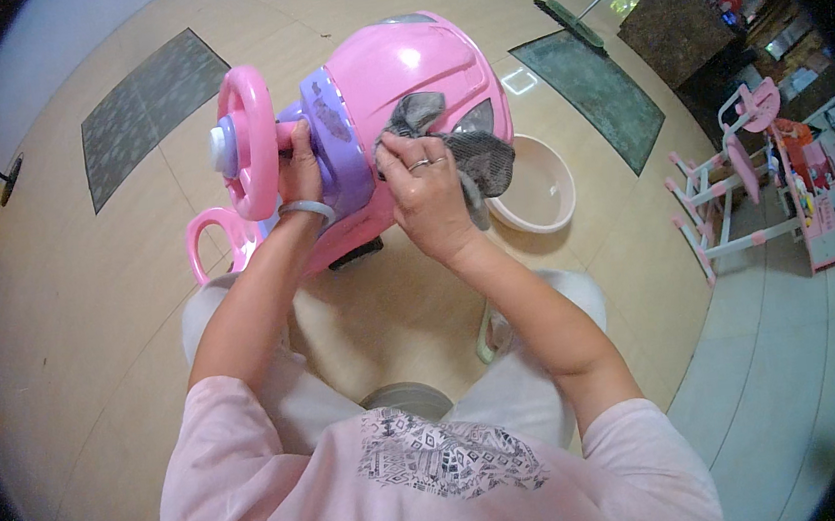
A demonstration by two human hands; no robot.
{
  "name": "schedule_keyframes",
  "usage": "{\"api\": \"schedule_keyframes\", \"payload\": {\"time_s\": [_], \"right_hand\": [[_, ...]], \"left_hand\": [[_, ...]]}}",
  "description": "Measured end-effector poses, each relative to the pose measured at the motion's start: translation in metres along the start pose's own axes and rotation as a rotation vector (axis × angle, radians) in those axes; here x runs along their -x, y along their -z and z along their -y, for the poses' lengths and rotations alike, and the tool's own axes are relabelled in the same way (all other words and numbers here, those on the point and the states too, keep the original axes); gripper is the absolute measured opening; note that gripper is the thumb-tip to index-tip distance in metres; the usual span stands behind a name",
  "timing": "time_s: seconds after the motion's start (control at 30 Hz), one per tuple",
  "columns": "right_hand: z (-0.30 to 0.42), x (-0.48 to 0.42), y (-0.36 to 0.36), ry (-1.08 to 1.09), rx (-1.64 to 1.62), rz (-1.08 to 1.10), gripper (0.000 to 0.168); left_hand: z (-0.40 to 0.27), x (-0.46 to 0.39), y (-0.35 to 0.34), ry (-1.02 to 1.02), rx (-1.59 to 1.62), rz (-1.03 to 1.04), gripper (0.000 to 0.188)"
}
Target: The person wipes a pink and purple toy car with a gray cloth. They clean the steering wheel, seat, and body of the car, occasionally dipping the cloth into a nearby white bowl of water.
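A pink and purple plastic ride-on toy car (409,58) stands on the floor before me, its pink steering wheel (255,144) towards the left. My left hand (299,168) is closed around the pink steering column behind the wheel. In my right hand (427,184) is a bunched grey cloth (483,160), pressed against the side of the pink hood near the purple part; its loose ends hang to the right, by the dark headlight. Dark marks show on the purple band. A white basin (568,178) with liquid sits on the floor just right of the car.
Dark mats lie on the tiled floor, one at the upper left (151,113) and one at the upper right (590,93). A green broom head (570,26) rests by the right mat. At the far right stand a pink and white child's chair (736,166) and desk (832,220).
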State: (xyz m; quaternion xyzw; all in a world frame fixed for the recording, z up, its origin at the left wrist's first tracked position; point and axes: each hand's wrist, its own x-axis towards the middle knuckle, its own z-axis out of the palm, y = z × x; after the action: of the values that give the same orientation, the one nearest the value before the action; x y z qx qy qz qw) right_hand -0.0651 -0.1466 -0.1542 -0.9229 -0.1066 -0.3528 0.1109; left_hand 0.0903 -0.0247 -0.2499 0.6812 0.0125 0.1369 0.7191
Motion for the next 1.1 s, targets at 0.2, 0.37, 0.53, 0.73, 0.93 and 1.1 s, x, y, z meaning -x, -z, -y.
{"api": "schedule_keyframes", "payload": {"time_s": [0.2,0.37,0.53,0.73,0.93,1.1], "right_hand": [[-0.03,-0.002,0.014,-0.118,0.021,-0.128,0.042],[-0.037,-0.009,0.015,-0.152,0.115,-0.144,0.037],[-0.016,-0.015,-0.003,-0.085,0.135,-0.097,0.04],[0.001,-0.008,-0.029,0.001,0.153,-0.035,0.044],[-0.004,0.016,-0.042,0.096,0.158,-0.08,0.042],[-0.014,0.049,-0.044,0.214,0.015,0.025,0.049]], "left_hand": [[-0.016,0.01,0.002,-0.015,-0.011,0.01,0.045],[-0.029,0.02,0.003,-0.072,-0.002,0.019,0.04],[-0.036,0.023,0.003,0.007,0.024,0.047,0.042],[-0.039,0.025,0.005,0.045,0.089,0.07,0.053],[-0.046,0.03,-0.001,0.134,-0.033,-0.015,0.051],[-0.041,0.032,-0.004,0.096,-0.065,-0.09,0.041]]}}
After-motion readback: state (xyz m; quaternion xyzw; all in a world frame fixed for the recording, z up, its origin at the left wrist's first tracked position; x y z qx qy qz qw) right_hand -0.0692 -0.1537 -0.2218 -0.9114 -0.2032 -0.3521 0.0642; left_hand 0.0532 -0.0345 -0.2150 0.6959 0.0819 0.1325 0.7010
